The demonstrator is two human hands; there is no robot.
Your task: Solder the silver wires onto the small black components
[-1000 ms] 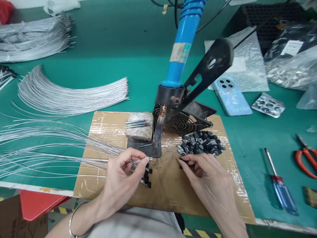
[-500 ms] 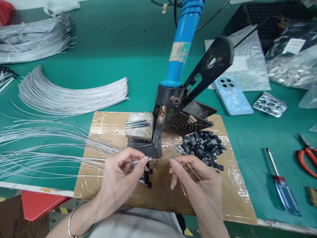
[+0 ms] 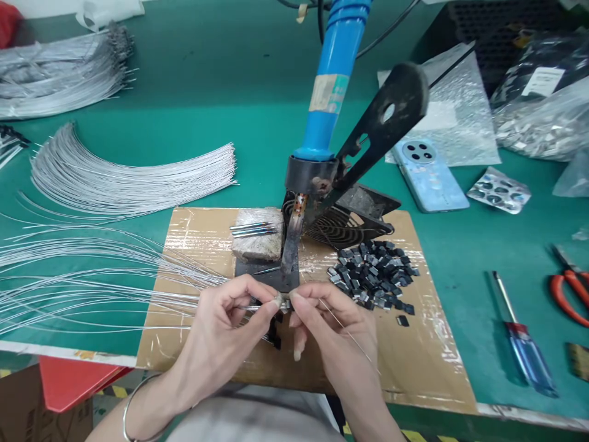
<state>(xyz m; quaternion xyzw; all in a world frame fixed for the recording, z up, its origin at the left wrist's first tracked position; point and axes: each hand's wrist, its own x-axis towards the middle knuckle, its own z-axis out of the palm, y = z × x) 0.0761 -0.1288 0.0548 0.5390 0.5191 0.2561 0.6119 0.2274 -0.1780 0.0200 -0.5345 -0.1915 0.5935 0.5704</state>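
Observation:
My left hand (image 3: 234,331) pinches the tip of a thin grey wire (image 3: 172,299) with a small metal end piece (image 3: 284,304) at its fingertips. Almost touching it, my right hand (image 3: 334,331) is closed in a pinch at the same end piece; what lies between its fingertips is mostly hidden. A thin solder wire (image 3: 352,339) runs through the right hand's fingers. Partly behind the left hand are wire ends with black caps (image 3: 275,337). Right of the iron lies a heap of small black caps (image 3: 375,270), with a single cap (image 3: 402,320) apart from it.
A blue soldering iron (image 3: 317,129) stands clamped just beyond my hands, tip down, beside a fan (image 3: 350,224). Wire bundles (image 3: 133,178) lie left. A phone (image 3: 430,175), screwdriver (image 3: 524,344) and red-handled pliers (image 3: 573,291) lie right. Cardboard (image 3: 414,374) covers the work area.
My right hand has moved left, away from the cap heap, until its fingertips meet those of my left hand. My left hand has barely moved and still pinches the wire.

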